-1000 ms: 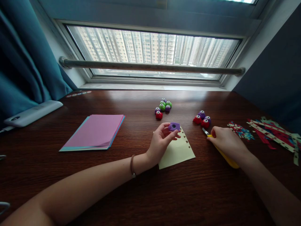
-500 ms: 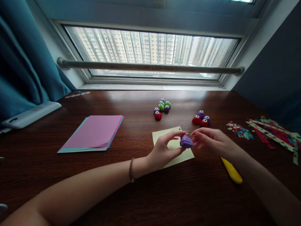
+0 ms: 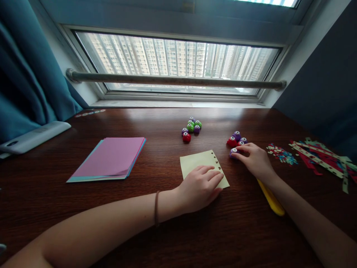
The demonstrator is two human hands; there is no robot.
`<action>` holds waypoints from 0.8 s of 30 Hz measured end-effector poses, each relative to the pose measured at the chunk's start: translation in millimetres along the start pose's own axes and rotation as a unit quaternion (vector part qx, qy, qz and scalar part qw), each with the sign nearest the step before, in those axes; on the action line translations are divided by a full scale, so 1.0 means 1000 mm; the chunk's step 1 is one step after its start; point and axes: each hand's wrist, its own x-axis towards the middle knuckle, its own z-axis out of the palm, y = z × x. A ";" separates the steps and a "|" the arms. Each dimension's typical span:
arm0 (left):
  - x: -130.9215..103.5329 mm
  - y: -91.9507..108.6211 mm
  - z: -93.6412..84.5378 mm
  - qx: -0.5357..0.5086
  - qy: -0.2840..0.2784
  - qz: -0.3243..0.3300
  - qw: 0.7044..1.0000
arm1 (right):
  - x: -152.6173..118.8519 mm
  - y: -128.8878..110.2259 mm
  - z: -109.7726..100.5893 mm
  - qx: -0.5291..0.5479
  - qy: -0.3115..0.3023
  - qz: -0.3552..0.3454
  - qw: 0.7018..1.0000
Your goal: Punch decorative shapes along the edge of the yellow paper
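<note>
My left hand (image 3: 199,188) lies flat on a pale yellow sheet of paper (image 3: 192,163), fingers stretched out and holding nothing. Small shaped holes run down the sheet's right edge. Between thumb and fingertips, my right hand (image 3: 256,162) grips a purple craft punch (image 3: 233,152) with a white round top, low at the table. Just behind it sits a small group of red and purple punches (image 3: 232,141), partly hidden by my fingers. Under my right wrist lies a yellow-handled tool (image 3: 270,197); its other end is covered.
Another cluster of green, purple and red punches (image 3: 190,127) stands farther back. Coloured paper sheets (image 3: 111,156) are stacked at left, near a white device (image 3: 36,136). On the right are paper confetti (image 3: 282,154) and cut strips (image 3: 320,158). A window bar (image 3: 178,79) crosses behind the table.
My left hand has let go of the purple punch and come down flat on the yellow paper. My right hand has moved back toward the right-hand punches, now gripping a purple punch.
</note>
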 end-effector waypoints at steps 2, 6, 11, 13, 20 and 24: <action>0.000 0.001 0.000 0.012 -0.014 0.017 1.000 | 0.002 0.006 0.004 -0.058 0.015 -0.005 0.998; 0.001 0.002 0.000 0.015 0.000 0.036 0.999 | 0.004 0.010 0.009 -0.107 0.045 0.014 0.993; 0.001 0.002 0.000 0.014 -0.005 0.034 0.999 | 0.007 0.007 0.007 -0.126 0.092 0.025 0.987; 0.000 0.003 0.000 0.012 -0.012 0.032 0.999 | 0.005 0.001 0.005 -0.078 0.087 -0.016 0.993; 0.000 0.004 -0.001 0.009 -0.018 0.037 0.999 | -0.007 -0.020 0.007 0.159 -0.167 -0.112 0.967; 0.001 0.004 -0.001 0.000 -0.027 0.048 0.999 | -0.008 -0.017 0.013 0.118 -0.181 -0.141 0.966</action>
